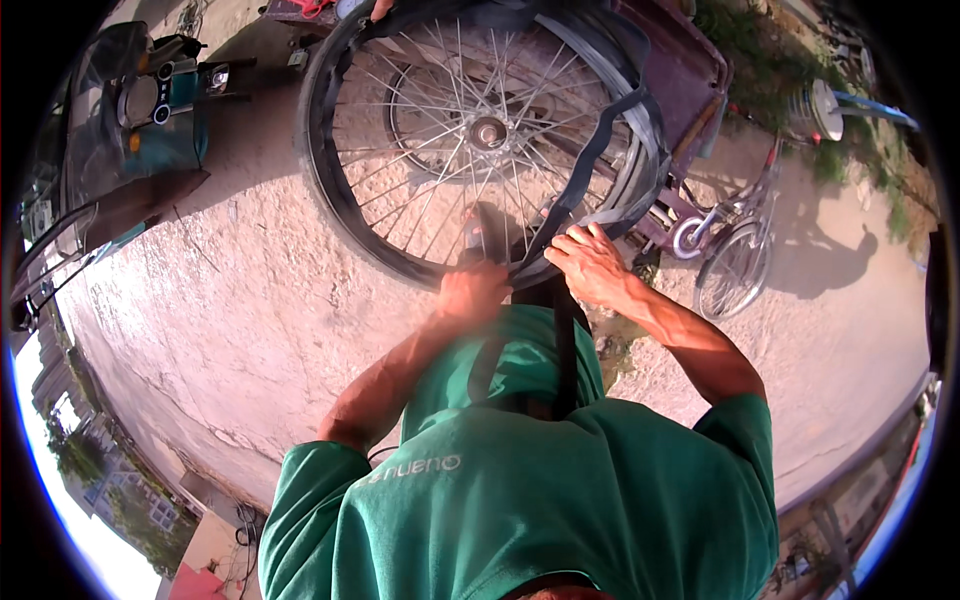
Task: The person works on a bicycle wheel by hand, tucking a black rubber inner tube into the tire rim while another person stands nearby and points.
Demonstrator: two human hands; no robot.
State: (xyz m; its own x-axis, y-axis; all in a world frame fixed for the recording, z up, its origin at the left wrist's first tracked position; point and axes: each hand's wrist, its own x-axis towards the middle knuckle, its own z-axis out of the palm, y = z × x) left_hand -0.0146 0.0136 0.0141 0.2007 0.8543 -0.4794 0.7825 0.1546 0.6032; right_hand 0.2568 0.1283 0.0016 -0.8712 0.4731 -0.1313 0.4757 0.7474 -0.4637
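A spoked bicycle wheel (488, 131) with a black tyre (330, 190) fills the upper middle of the head view. A loose dark inner tube (590, 160) hangs over its right side and runs down to the lower rim. My left hand (473, 290), blurred, is closed on the lower part of the tyre. My right hand (590, 262) is to its right, fingers bent and gripping the tube at the lower-right rim.
Someone's fingertips (381, 8) touch the wheel's top. A motorbike (135, 150) stands left; behind the wheel is a purple cart (690, 85). A small bicycle wheel (732, 270), a white bucket (812, 110) and greenery lie right, on concrete ground (220, 320).
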